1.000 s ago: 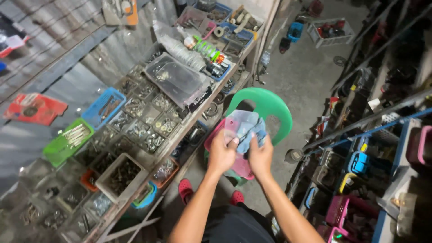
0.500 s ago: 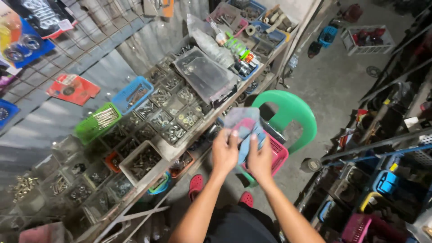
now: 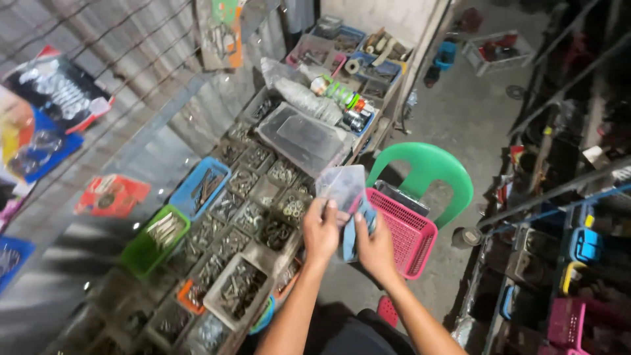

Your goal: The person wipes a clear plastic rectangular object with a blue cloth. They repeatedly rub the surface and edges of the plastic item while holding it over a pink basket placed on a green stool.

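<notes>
Clear plastic bag [image 3: 342,186], crumpled and upright, held above a blue cloth [image 3: 350,231]; both are pinched between two hands just left of the pink basket [image 3: 411,231].

The bag [image 3: 342,186] is thin clear plastic with a slight sheen. The cloth [image 3: 358,227] is soft, matt blue fabric. The basket [image 3: 407,230] is pink plastic mesh; the chair [image 3: 427,174] is smooth glossy green plastic. Bolts [image 3: 240,296] are dull grey metal. The floor [image 3: 460,112] is rough concrete.
</notes>
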